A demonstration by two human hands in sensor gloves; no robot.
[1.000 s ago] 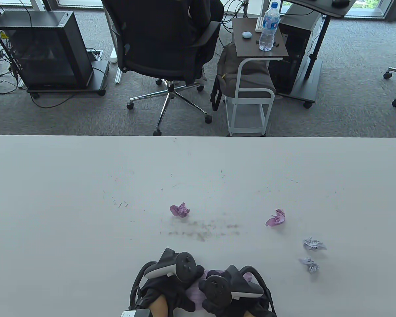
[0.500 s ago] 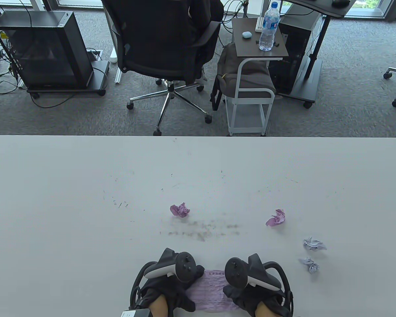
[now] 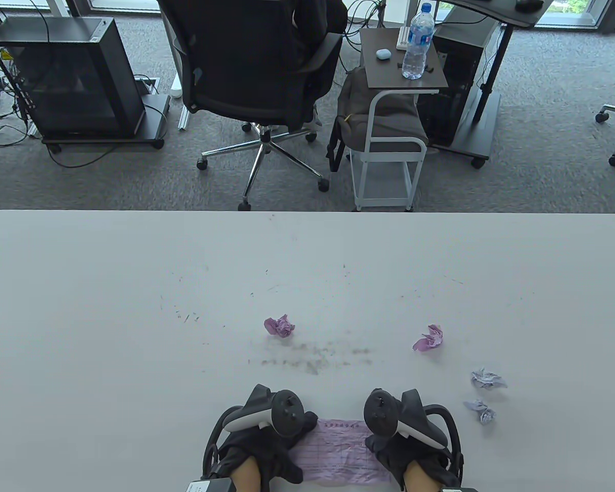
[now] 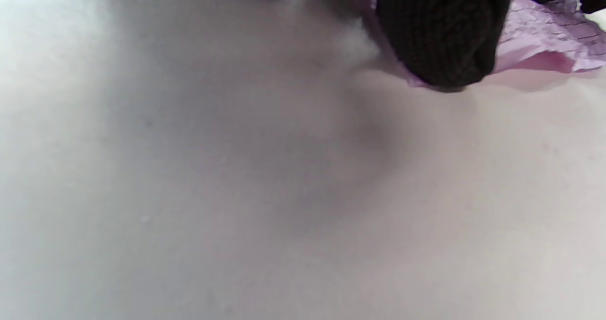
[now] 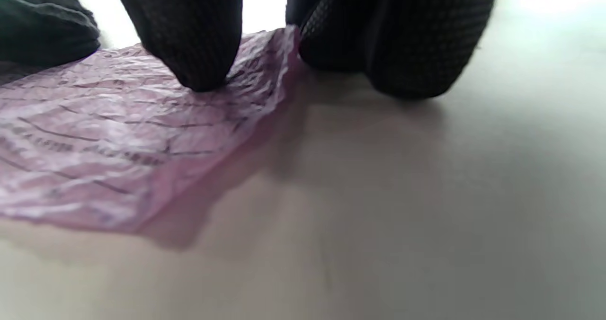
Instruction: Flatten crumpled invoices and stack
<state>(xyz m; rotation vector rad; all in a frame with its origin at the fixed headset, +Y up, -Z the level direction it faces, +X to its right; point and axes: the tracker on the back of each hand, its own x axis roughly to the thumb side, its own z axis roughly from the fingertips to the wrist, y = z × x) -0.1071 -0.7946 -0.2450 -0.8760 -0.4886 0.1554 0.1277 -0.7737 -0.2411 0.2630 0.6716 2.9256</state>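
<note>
A pink invoice [image 3: 338,451] lies spread and wrinkled on the white table [image 3: 133,307] at the front edge, between my hands. My left hand [image 3: 292,446] presses its left end; the left wrist view shows a gloved fingertip [image 4: 438,31] on the sheet's edge [image 4: 544,50]. My right hand [image 3: 382,446] presses its right end; the right wrist view shows one fingertip [image 5: 189,36] on the paper [image 5: 118,135] and the others on the table beside it. Two pink crumpled balls [image 3: 280,326] [image 3: 429,338] and two pale ones [image 3: 487,379] [image 3: 482,411] lie farther out.
Dark smudges [image 3: 318,356] mark the table just beyond my hands. The pale balls lie close to the right of my right hand. Beyond the table's far edge stand an office chair [image 3: 256,77] and a side cart with a water bottle [image 3: 417,41].
My right hand has slid right, away from the left, and the pink invoice has spread out flat between them. The left hand has stayed in place.
</note>
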